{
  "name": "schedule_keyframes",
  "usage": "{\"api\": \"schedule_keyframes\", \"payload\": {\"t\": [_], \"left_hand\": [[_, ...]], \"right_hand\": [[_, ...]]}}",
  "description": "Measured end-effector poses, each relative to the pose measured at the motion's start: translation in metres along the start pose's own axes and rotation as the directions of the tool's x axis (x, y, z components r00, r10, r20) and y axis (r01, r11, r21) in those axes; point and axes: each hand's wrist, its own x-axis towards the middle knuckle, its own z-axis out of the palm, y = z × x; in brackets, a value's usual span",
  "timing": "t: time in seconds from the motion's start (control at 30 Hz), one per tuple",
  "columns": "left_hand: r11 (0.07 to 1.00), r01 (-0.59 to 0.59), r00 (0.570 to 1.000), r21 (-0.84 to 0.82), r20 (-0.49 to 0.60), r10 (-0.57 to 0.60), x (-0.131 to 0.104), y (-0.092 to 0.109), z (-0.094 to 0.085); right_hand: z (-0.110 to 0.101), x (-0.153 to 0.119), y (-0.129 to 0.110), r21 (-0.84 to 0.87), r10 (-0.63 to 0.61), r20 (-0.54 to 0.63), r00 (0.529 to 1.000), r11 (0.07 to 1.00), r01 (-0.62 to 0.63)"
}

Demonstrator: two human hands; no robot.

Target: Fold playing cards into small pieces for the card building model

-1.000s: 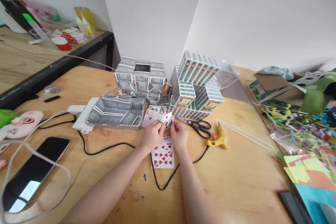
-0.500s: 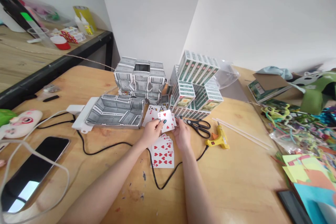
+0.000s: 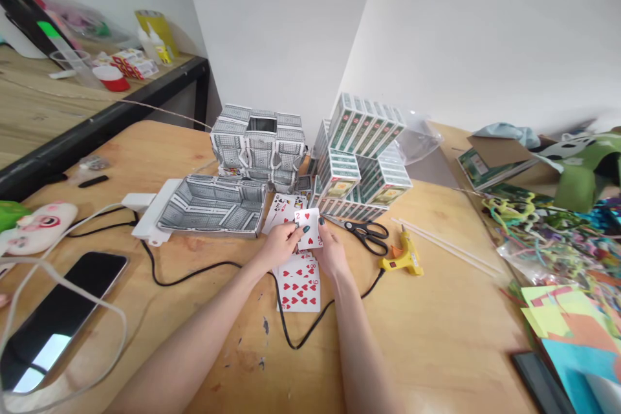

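Observation:
Between my two hands, the two of hearts faces up. My left hand pinches its left side, thumb on the face. My right hand grips its right edge, also with the thumb on top. Whether more cards lie behind it is hidden. Below my hands, fanned heart cards lie on the table. Beyond my left fingers is another loose group of cards. An open tray made of cards stands to the left, and a larger card-built structure rises behind it.
Stacked card boxes stand at the back. Black scissors, a yellow glue gun and white sticks lie to the right. A black cord crosses the table. A phone lies left; colourful craft scraps fill the far right.
My right hand has closed in on the card's right edge, its thumb now over the face. The two of hearts has moved slightly down and right, covering the card behind it.

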Motion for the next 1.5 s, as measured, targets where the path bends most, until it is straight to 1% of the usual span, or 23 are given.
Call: {"api": "schedule_keyframes", "payload": {"t": [0.1, 0.17, 0.33, 0.4, 0.47, 0.57, 0.7, 0.8, 0.87, 0.93, 1.17, 1.27, 1.5], "left_hand": [[1.000, -0.006, 1.000, -0.004, 0.006, 0.006, 0.000, 0.000, 0.000], [1.000, -0.016, 1.000, -0.009, 0.001, 0.016, 0.000, 0.000, 0.000], [0.998, -0.040, 0.999, -0.055, -0.007, 0.040, -0.001, -0.001, 0.001], [0.996, -0.038, 0.999, -0.081, -0.012, 0.037, -0.001, -0.001, 0.000], [0.994, -0.024, 1.000, -0.109, -0.016, 0.022, -0.001, -0.001, 0.000], [0.993, -0.017, 0.999, -0.119, -0.031, 0.013, -0.001, -0.001, -0.001], [0.993, -0.053, 0.993, -0.104, -0.112, 0.042, 0.000, -0.002, 0.000], [0.972, -0.066, 0.991, -0.226, -0.126, 0.038, 0.001, -0.004, 0.000], [0.949, -0.062, 0.992, -0.309, -0.127, 0.023, 0.002, -0.004, 0.000], [0.940, -0.053, 0.990, -0.337, -0.142, 0.005, 0.002, -0.005, 0.000], [0.948, -0.056, 0.990, -0.313, -0.140, 0.012, 0.001, -0.005, -0.003], [0.952, -0.053, 0.988, -0.300, -0.155, 0.007, 0.002, -0.006, -0.003], [0.950, -0.035, 0.986, -0.311, -0.164, -0.018, 0.002, -0.008, -0.002]], "right_hand": [[0.001, 0.001, 0.002, -0.104, -0.027, -0.011, 1.000, 0.994, 0.026], [0.000, 0.002, 0.004, -0.179, -0.082, -0.029, 0.996, 0.981, 0.076], [-0.001, -0.001, 0.002, -0.368, -0.216, -0.052, 0.975, 0.912, 0.182], [-0.001, -0.002, -0.001, -0.412, -0.264, -0.048, 0.963, 0.884, 0.221], [0.000, -0.003, -0.005, -0.406, -0.306, -0.045, 0.951, 0.876, 0.262], [0.002, -0.004, -0.009, -0.339, -0.333, -0.055, 0.941, 0.893, 0.296], [0.003, -0.006, -0.012, -0.279, -0.335, -0.055, 0.941, 0.910, 0.307], [0.003, -0.006, -0.013, -0.250, -0.323, -0.050, 0.945, 0.920, 0.302], [0.003, -0.006, -0.012, -0.228, -0.308, -0.072, 0.949, 0.931, 0.285], [0.002, -0.006, -0.011, -0.216, -0.290, -0.104, 0.951, 0.940, 0.263], [0.000, -0.005, -0.013, -0.265, -0.283, -0.144, 0.948, 0.934, 0.239], [0.000, -0.005, -0.014, -0.286, -0.287, -0.142, 0.947, 0.928, 0.238], [0.000, -0.004, -0.013, -0.256, -0.286, -0.133, 0.949, 0.935, 0.246]]}}
